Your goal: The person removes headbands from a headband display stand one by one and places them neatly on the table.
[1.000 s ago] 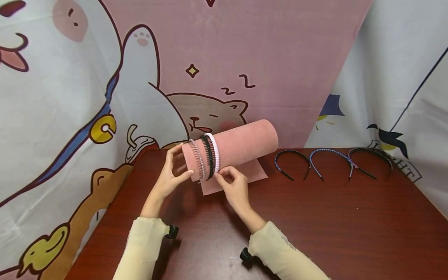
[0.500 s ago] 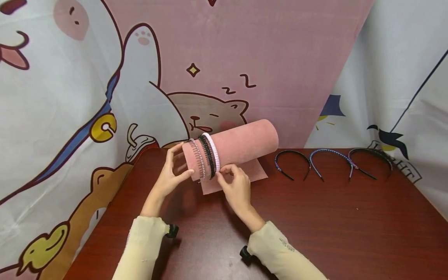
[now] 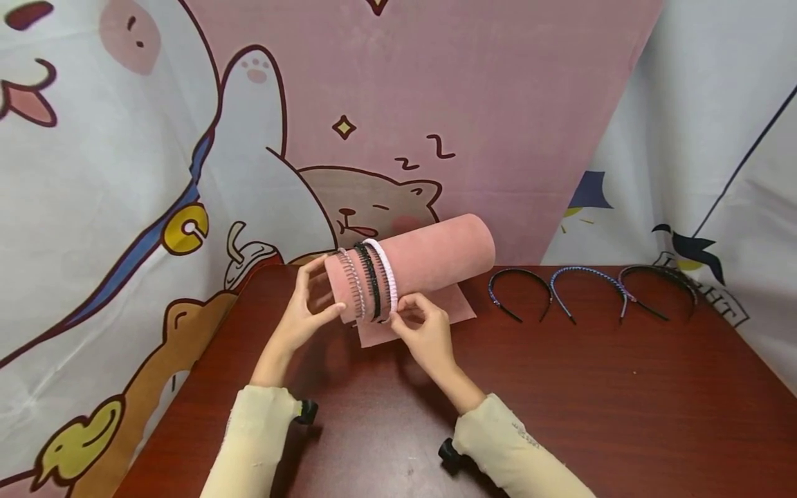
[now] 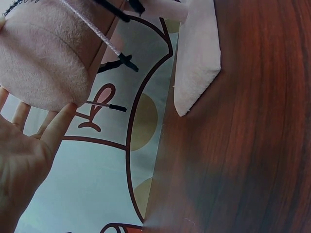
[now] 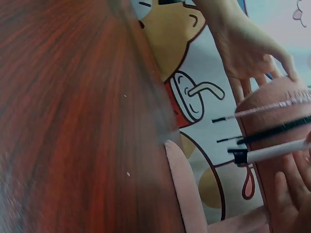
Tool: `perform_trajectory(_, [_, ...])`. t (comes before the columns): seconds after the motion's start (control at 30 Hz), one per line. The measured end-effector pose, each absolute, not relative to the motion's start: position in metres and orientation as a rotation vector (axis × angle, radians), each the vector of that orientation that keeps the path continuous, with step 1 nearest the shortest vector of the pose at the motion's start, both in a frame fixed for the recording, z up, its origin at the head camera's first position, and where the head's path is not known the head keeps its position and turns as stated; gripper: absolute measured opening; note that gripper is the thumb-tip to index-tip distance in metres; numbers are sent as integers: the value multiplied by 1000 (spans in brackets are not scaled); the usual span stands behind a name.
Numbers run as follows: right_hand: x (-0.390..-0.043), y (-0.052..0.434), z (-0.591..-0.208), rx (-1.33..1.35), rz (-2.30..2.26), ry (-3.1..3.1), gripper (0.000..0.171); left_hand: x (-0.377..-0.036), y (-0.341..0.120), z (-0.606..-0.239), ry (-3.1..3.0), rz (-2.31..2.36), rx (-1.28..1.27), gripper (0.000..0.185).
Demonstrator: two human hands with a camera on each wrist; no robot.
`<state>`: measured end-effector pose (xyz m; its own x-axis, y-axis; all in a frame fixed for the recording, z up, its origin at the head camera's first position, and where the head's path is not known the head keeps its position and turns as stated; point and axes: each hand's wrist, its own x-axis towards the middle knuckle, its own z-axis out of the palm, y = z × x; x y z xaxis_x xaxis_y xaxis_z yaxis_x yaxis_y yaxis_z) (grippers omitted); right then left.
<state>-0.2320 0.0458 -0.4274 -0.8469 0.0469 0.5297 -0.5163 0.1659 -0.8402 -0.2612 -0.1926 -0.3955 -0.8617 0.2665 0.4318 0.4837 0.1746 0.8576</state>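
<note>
Pale pink headband (image 3: 386, 275) sits astride the pink velvet roll (image 3: 429, 254), third in from the roll's left end, beside the black toothed band (image 3: 370, 279) and the clear toothed one (image 3: 352, 285). Your right hand (image 3: 428, 337) pinches its lower tip at the roll's front underside, likely seating it. Your left hand (image 3: 301, 308) lies flat-fingered against the roll's end, likely steadying it. Three spare headbands (image 3: 588, 287) lie on the table (image 3: 560, 401) right of the roll.

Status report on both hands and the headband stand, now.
Left hand open, steadying the stand's end. Right hand pinching the white headband on the stand. Three headbands wait on the table; nothing blocking.
</note>
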Motion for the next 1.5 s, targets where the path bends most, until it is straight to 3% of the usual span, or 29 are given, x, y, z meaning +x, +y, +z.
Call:
perform_trajectory(0.57, [-242, 79, -426, 609, 2372, -1836, 24, -261, -194, -396, -2270, -1750, -740, 85])
perform_trajectory(0.77, [-244, 84, -426, 643, 2478, -1785, 18, -259, -194, -396, -2270, -1765, -733, 85])
perform_trajectory(1.27, [-251, 104, -421, 426, 2478, -1695, 15, -262, -191, -394, -2244, -1768, -756, 86])
perform_trajectory(1.5, [-254, 119, -420, 299, 2495, -1646, 21, -262, -192, -396, -2235, -1758, -759, 86])
